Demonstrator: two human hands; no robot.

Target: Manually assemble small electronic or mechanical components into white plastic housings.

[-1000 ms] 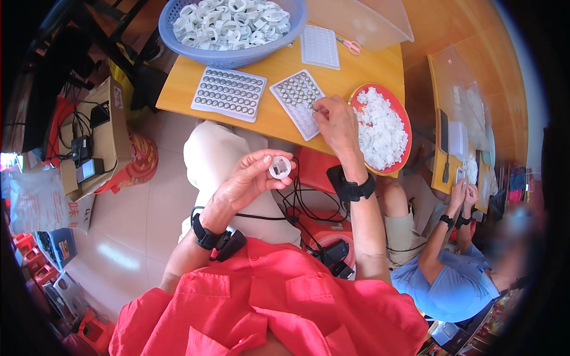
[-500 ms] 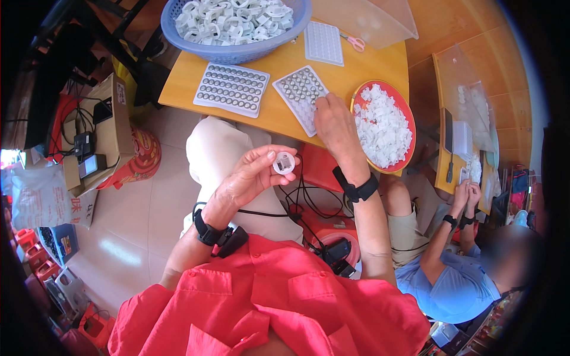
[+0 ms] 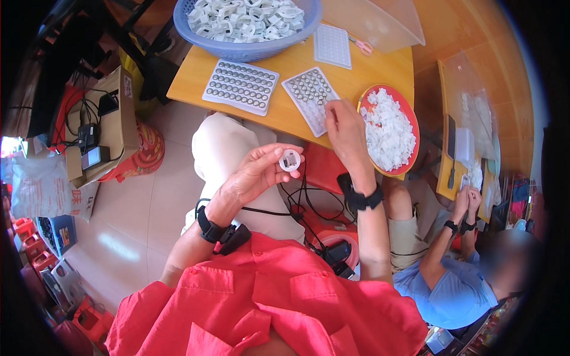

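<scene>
My left hand [image 3: 258,171] is closed around the edge of a small round white plastic housing [image 3: 290,160], whose open face with a dark inner part is turned up. My right hand [image 3: 348,132] is at the near right edge of a clear tray [image 3: 312,116] partly filled with silver button cells. Its fingertips are drawn together, and whatever is between them is hidden. Left of that tray lies a fuller tray of button cells [image 3: 240,87] in rows. Beside my right hand stands a red oval tray [image 3: 412,113] heaped with small white plastic pieces [image 3: 389,133].
A blue basket [image 3: 249,52] of white ring-shaped parts stands at the back of the table [image 3: 196,62]. Behind the trays lie an empty tray [image 3: 332,46], pink-handled scissors [image 3: 363,47] and a translucent bin [image 3: 392,18]. Cables [image 3: 303,199] hang below. A co-worker [image 3: 445,285] sits at right.
My right hand has drawn back slightly toward me from the partly filled tray. The white housing has tilted a little in my left hand. The table sits slightly further right in view.
</scene>
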